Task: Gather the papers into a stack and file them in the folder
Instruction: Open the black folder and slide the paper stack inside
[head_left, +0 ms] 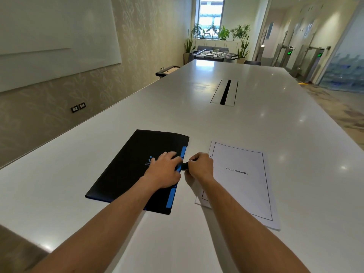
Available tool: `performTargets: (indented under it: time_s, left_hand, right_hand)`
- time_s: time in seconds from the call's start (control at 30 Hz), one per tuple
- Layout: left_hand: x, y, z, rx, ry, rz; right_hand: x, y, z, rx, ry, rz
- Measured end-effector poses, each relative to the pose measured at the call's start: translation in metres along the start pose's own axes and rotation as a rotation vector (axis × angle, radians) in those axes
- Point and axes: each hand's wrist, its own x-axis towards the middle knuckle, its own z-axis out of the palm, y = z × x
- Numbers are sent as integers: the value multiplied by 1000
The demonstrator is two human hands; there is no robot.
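Black folder (136,166) lies closed on the white table (197,115), left hand (164,171) resting on its cover with fingers curled at the blue right edge. Right hand (201,165) pinches a small black tab (182,166) sticking out from that edge. Papers (242,184) sit stacked just right of the folder, "BIBLIOGRAPHY" on top.

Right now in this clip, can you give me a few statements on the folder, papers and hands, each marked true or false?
1. The black folder lies closed on the table. True.
2. The papers are already inside the folder. False: they lie stacked on the table to its right.
3. The top sheet reads BIBLIOGRAPHY. True.
4. The right hand rests flat on the papers. False: it pinches a black tab at the folder's edge.
5. The left hand rests on the folder. True.
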Motion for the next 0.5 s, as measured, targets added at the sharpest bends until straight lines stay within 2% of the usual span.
performTargets:
  time_s: [0.13,0.4,0.5]
  left_hand:
    - [4,23,-19,177,-57,4]
    - [7,45,-54,460,64,-50]
    - [6,40,-72,428,128,-86]
  right_hand:
    - [-3,-4,-5,88,-7,18]
    - [-8,-6,-25,217,-23,33]
    - [-10,-9,-30,228,-23,16]
